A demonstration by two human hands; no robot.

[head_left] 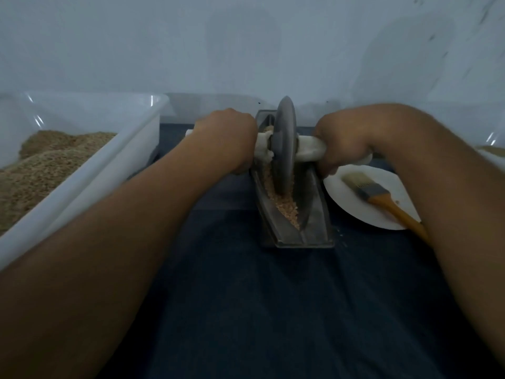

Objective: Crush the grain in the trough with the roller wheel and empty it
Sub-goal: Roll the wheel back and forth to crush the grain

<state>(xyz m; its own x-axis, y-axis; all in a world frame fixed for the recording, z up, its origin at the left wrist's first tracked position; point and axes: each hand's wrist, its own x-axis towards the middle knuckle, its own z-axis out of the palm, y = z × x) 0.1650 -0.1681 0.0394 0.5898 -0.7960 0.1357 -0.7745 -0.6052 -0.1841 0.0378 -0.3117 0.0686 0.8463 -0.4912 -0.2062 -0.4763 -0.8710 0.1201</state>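
- The roller wheel (284,143), a grey disc standing on edge, sits in the trough (295,214) between the two hands, towards the trough's far end.
- A white handle bar (308,151) runs through the wheel's middle and sticks out to both sides.
- The left hand (226,138) has a closed grip round the left end of the bar, knuckles up, just beside the wheel.
- The right hand (341,143) has a closed grip round the right end of the bar, fingers curled under it.
- The trough is a dark, narrow, boat-shaped channel lying lengthwise on the blue-covered bench (246,296), running from between the grips towards the person.
- Grain (284,206), pale and coarse, lies along the bottom of the channel, mostly on the near side of the wheel.
- A white plate (352,203) lies just right of the trough, below the right grip, with a paintbrush (377,192) resting on it, its wooden handle passing under the right forearm.
- A white tub (114,160) holding a heap of brown meal (41,165) stands to the left of the left grip.
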